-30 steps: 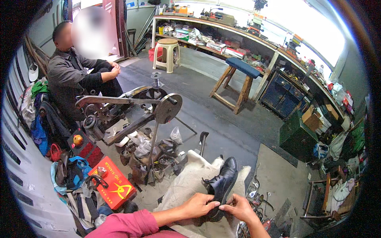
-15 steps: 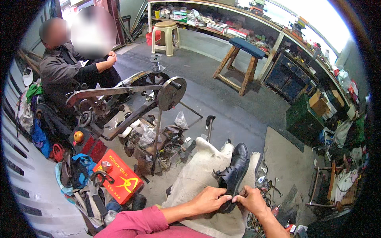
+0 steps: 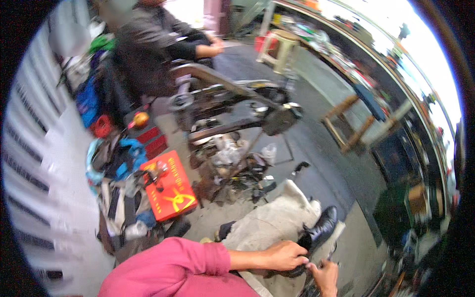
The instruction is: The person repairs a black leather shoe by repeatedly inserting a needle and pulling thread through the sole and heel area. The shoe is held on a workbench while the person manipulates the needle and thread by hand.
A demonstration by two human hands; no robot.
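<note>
We are in small, messy workshop, likely for fixing shoes. Black shoe point(image 3: 325, 225) lies on pale cloth point(image 3: 269, 222) right in front of us. Big dark metal machine point(image 3: 232, 88) stands on grey floor point(image 3: 316, 153), plastic bags and bits point(image 3: 230, 156) piled under it. Long bench point(image 3: 360, 40) runs below bright window point(image 3: 425, 39), small stuff point(image 3: 319, 39) crammed underneath. Two stools point(image 3: 370, 103) near bench. On our left, we see heap of scraps point(image 3: 118, 210) beside red box point(image 3: 168, 195).

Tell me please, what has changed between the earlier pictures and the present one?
The view swung left and tilted, so the black shoe and red box appear farther right. No new grip or release shows. The left hand and right hand remain at the shoe's heel end.
</note>
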